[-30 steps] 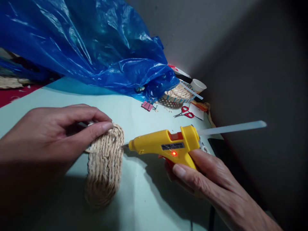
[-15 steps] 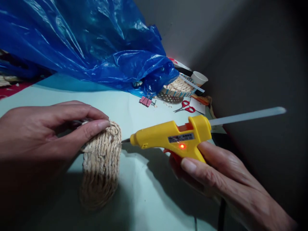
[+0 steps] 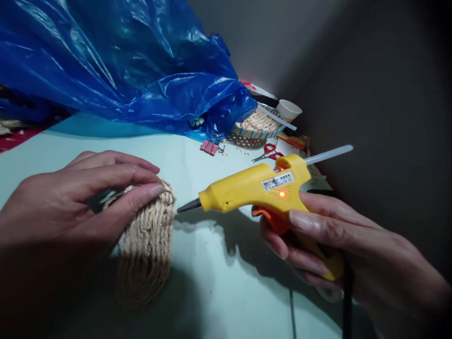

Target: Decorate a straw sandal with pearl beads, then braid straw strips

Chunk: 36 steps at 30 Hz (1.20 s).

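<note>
Between the thumb and fingers of my left hand (image 3: 102,193) is the upper end of a long oval coil of braided straw rope (image 3: 150,245), beige and ridged. My right hand (image 3: 328,235) wraps round the handle of a yellow hot glue gun (image 3: 243,188), its fingers by the orange trigger (image 3: 271,219). The gun's dark nozzle points left, close to the coil's right edge. A red light glows on its side. From its back end a whitish glue stick (image 3: 330,154) sticks out.
A big blue plastic bag (image 3: 134,80) fills the back left. Beyond the gun lie a pink binder clip (image 3: 209,147), red-handled scissors (image 3: 269,149), a woven basket (image 3: 263,123) and a paper cup (image 3: 289,109). A black cord (image 3: 348,301) hangs below my right hand.
My right hand has turned the glue gun so its nozzle tilts further down, and more of the handle and trigger shows. My left hand still pinches the straw coil, with little movement.
</note>
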Motion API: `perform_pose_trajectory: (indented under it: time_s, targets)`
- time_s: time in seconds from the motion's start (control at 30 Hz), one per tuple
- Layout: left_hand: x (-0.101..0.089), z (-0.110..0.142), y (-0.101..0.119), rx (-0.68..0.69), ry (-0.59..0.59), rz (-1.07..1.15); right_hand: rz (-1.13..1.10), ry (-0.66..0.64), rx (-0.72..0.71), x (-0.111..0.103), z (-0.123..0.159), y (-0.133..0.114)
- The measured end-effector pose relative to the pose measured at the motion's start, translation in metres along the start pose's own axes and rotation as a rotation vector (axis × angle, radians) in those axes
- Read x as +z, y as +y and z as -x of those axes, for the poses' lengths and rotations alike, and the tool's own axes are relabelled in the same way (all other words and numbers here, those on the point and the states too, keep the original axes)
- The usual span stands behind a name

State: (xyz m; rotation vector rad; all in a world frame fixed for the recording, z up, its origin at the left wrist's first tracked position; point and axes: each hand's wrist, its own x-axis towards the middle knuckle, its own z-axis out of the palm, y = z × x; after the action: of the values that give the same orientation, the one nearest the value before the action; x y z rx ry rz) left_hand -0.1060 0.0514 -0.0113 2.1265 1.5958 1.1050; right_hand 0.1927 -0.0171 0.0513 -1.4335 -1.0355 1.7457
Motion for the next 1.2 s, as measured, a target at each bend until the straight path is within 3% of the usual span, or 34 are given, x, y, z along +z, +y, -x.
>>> perform_pose_trajectory:
  time_s: [0.2, 0.4, 0.53, 0.7, 0.93, 1.2]
  targets:
    - [0.002, 0.002, 0.008, 0.051, -0.001, -0.073, 0.031, -0.096, 0.026, 0.009, -0.002, -0.009]
    - [0.003, 0.001, 0.009, 0.087, -0.029, -0.056, -0.117, -0.203, -0.027, 0.011, -0.005, -0.007]
    - [0.003, 0.003, 0.006, 0.069, -0.017, -0.037, -0.125, -0.197, -0.022, 0.011, -0.003, -0.009]
    - [0.003, 0.004, 0.005, 0.113, -0.025, -0.090, 0.001, -0.087, 0.058, 0.014, 0.002, -0.017]
    - [0.006, 0.000, -0.011, 0.331, 0.020, -0.130, -0.070, -0.112, 0.027, 0.014, -0.001, -0.013]
    - [0.004, 0.002, -0.008, 0.368, 0.005, -0.173, -0.173, -0.182, 0.004, 0.010, -0.002, -0.009]
